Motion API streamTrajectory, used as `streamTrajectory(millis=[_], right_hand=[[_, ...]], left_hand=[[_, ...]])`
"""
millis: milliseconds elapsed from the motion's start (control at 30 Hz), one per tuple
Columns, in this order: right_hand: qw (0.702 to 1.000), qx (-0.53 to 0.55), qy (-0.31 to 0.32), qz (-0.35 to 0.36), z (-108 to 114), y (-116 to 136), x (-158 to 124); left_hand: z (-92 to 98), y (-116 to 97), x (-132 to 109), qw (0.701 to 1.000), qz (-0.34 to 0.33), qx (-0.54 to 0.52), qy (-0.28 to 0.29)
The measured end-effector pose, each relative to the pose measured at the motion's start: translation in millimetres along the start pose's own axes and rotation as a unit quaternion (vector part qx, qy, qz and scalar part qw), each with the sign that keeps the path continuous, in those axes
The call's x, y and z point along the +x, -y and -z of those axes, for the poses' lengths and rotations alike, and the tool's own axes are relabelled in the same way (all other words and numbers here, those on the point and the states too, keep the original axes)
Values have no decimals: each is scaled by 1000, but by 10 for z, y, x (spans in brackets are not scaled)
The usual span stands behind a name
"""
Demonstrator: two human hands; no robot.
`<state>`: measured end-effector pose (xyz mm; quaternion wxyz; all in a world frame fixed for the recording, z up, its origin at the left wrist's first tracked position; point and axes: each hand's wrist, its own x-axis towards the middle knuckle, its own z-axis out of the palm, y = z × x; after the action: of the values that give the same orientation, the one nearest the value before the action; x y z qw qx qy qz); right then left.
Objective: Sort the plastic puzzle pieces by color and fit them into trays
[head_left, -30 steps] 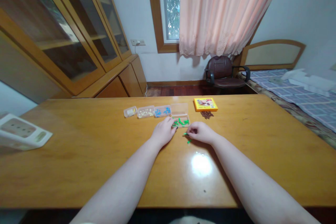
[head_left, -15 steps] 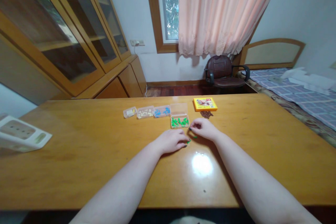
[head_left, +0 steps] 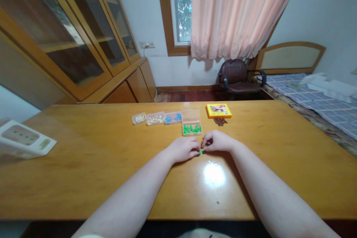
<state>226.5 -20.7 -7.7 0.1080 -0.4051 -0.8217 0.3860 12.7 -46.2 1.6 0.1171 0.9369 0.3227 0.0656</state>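
My left hand (head_left: 185, 149) rests low over the wooden table (head_left: 111, 178), its fingertips pinched on a small green piece (head_left: 200, 153). From the other side my right hand (head_left: 220, 141) meets it, thumb and fingers closed at another bit of green close to the left fingertips. The pieces are too small to make out their exact shape. Just beyond the hands stands a clear plastic box (head_left: 192, 134) with its lid folded back, holding several green pieces (head_left: 192, 129).
Left of the green box are boxes of blue pieces (head_left: 173, 118) and whitish pieces (head_left: 156, 119), then a smaller clear box (head_left: 138, 118). A yellow box (head_left: 219, 111) lies behind a pile of brown pieces (head_left: 220, 122). A white object (head_left: 26, 139) stands far left.
My right hand has come down and nearer, bringing its fingertips to those of the left hand. The green piece that lay loose under it no longer shows on the table there.
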Motion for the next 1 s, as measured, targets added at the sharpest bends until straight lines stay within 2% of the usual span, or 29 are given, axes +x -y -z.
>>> streamTrajectory(millis=[333, 400, 467, 567, 633, 767, 867, 933, 1000], right_hand=[[996, -56, -60, -22, -109, 87, 45], [993, -48, -105, -10, -136, 63, 70], [983, -40, -179, -9, -171, 37, 113], [957, -24, -285, -43, -222, 19, 192], [947, -17, -313, -65, -232, 17, 228], [945, -15, -320, -69, -164, -13, 203], [955, -32, -283, -77, -81, -52, 130], [965, -53, -239, -96, -40, -64, 85], [970, -60, -204, -115, -14, -64, 55]], left_hand=[[-11, -15, 21, 1000, 20, -3, 6], [-14, -2, 15, 1000, 22, -5, 3], [-12, 8, 11, 1000, 27, -5, -1], [-5, 12, 11, 999, 31, -4, -4], [-5, 16, 16, 1000, 30, -3, -4], [-28, 38, 20, 1000, 25, -4, -6], [-41, 60, 12, 999, 26, -11, -22], [-35, 74, 6, 997, 34, -27, -65], [-21, 94, 4, 986, 66, -48, -144]])
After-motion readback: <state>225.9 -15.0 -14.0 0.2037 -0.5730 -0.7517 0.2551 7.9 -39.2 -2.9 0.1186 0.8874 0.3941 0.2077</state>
